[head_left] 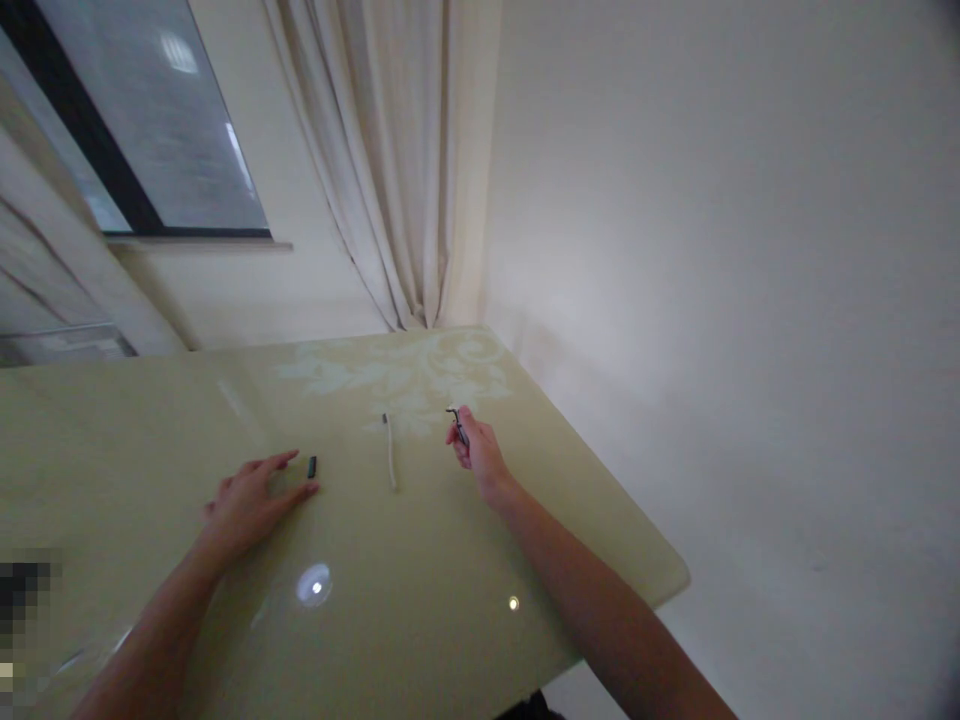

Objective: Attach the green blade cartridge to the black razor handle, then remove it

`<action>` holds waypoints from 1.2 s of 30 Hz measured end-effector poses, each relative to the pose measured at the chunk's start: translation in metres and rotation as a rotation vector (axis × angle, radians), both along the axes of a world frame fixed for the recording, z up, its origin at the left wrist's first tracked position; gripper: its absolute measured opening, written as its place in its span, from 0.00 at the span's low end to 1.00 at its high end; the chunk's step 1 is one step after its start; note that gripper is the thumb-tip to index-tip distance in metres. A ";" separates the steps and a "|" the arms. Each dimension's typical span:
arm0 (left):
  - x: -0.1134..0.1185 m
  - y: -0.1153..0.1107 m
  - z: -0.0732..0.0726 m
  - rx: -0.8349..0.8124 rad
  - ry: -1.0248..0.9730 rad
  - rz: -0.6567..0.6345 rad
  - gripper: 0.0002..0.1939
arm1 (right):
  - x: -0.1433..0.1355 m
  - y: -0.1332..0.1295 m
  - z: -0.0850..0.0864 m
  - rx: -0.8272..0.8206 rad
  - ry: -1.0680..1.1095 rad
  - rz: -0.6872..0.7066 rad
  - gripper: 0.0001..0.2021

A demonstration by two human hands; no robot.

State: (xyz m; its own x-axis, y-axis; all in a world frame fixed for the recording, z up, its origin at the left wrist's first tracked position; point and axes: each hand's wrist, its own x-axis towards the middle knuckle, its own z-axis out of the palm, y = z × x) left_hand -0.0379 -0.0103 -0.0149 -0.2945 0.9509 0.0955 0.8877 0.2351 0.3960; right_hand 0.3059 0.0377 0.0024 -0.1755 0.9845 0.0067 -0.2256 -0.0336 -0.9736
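A glossy table (pixel 405 610) is bearing a stick (pixel 390 455). Left of the stick, the left hand (pixel 251 497) is bracketing a block (pixel 312 467), fingers spread; right, the right hand (pixel 480 452) is gripping a tool (pixel 462 433); beyond, a curtain (pixel 390 150) is hanging.

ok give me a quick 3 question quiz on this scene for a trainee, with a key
1. True or false: the pale stick lies untouched on the table.
2. Which hand holds the small tool? a) left b) right c) both
3. Fill in: the small dark block lies nearer to the ____ hand.

Key: 1 true; 2 b, the right hand; 3 left, as in the left hand.
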 end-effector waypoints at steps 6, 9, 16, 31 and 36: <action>0.000 -0.001 -0.003 -0.083 -0.012 -0.098 0.29 | -0.001 -0.007 -0.003 -0.005 -0.028 0.055 0.34; 0.003 0.001 -0.002 -0.063 -0.015 -0.095 0.26 | -0.001 -0.008 -0.003 -0.016 -0.064 0.114 0.35; 0.002 0.007 -0.005 -0.051 0.013 -0.160 0.27 | -0.007 -0.013 -0.008 -0.012 -0.147 0.187 0.38; 0.138 -0.039 0.018 0.695 -0.427 -0.545 0.18 | -0.015 -0.042 0.011 -0.073 0.117 0.363 0.22; 0.135 -0.043 0.018 0.701 -0.454 -0.559 0.17 | -0.016 -0.044 0.009 -0.096 0.106 0.429 0.18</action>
State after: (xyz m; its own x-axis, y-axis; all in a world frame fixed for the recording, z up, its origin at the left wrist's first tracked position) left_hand 0.0970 -0.0537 0.0032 0.0294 0.7362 0.6761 0.5302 -0.5849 0.6138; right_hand 0.2899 -0.0061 0.0118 -0.5707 0.8201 -0.0412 -0.2700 -0.2348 -0.9338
